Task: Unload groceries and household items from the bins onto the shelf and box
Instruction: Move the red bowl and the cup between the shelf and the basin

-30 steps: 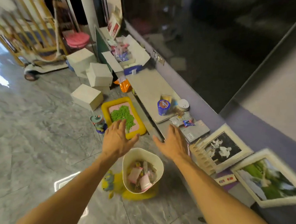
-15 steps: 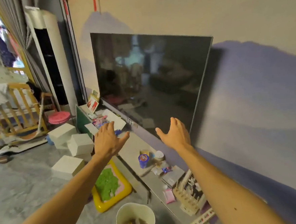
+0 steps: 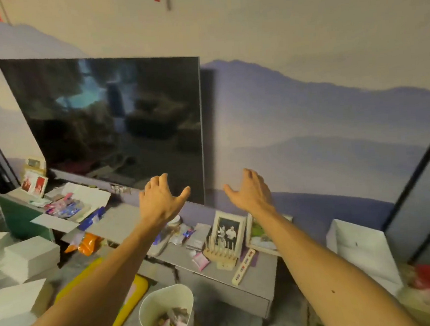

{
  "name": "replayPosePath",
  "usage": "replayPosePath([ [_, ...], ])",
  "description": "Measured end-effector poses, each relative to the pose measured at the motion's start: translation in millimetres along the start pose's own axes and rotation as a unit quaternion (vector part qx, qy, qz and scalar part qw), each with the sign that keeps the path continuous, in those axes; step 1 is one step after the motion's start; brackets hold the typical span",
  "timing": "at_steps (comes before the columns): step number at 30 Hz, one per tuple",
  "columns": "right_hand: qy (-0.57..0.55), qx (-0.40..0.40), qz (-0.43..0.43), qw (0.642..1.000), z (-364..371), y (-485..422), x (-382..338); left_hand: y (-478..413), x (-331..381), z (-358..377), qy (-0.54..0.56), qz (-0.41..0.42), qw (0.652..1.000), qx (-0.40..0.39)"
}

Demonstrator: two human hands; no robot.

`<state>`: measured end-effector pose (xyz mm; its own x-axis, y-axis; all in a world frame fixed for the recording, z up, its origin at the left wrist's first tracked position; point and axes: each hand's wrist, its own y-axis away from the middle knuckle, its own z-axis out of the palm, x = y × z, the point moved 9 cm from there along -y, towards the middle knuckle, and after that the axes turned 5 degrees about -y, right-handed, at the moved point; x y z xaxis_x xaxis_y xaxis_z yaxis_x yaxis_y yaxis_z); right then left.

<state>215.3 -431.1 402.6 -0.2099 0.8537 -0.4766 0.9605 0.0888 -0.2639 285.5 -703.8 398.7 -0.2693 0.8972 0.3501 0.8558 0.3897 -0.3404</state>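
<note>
White bin (image 3: 165, 311) sits low and near on the floor, just left of centre, an open plastic tub with a rounded rim, partly filled with pink and pale packets heaped loosely inside. Beyond it runs the long grey shelf (image 3: 250, 282), low against the far wall, its near right corner jutting toward the bin. Farther left on that shelf an open cardboard box (image 3: 84, 197) holds a jumble of pink and blue packets, its flaps folded outward.

Both arms reach out over the shelf. The left hand (image 3: 158, 202) and the right hand (image 3: 249, 193) hover side by side with fingers spread wide, holding nothing, well above the bin.

Bare shelf top shows between the box and the clutter at the right. That right end is crowded: a framed black-and-white photo (image 3: 227, 232) standing upright, a wooden rack (image 3: 221, 255) just in front of it, small packets beside them. A big dark television (image 3: 114, 124) fills the wall behind. White foam blocks (image 3: 29, 254) and a yellow tray (image 3: 131, 293) crowd the floor at the left.
</note>
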Motion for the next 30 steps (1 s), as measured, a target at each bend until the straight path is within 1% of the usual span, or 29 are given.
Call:
replayPosePath([
  [7, 0.027, 0.063, 0.077, 0.995, -107.0, 61.4, 128.3, 54.4, 152.2, 26.3, 0.035, 0.131, 0.990, -0.037],
  [12, 0.038, 0.097, 0.128, 0.986, -178.6, 111.0, 232.7, 106.7, 266.4, 54.3, 0.060, 0.189, 0.978, -0.057],
  [18, 0.067, 0.125, 0.210, 0.967, -261.2, 180.3, 376.4, 194.1, 408.2, 97.8, 0.088, 0.248, 0.960, -0.096],
  [24, 0.088, 0.129, 0.269, 0.950, -306.3, 242.3, 495.2, 268.1, 513.5, 154.5, 0.083, 0.266, 0.949, -0.148],
  [30, 0.079, 0.119, 0.311, 0.940, -325.1, 269.4, 575.0, 308.0, 595.1, 188.1, 0.076, 0.299, 0.935, -0.173],
])
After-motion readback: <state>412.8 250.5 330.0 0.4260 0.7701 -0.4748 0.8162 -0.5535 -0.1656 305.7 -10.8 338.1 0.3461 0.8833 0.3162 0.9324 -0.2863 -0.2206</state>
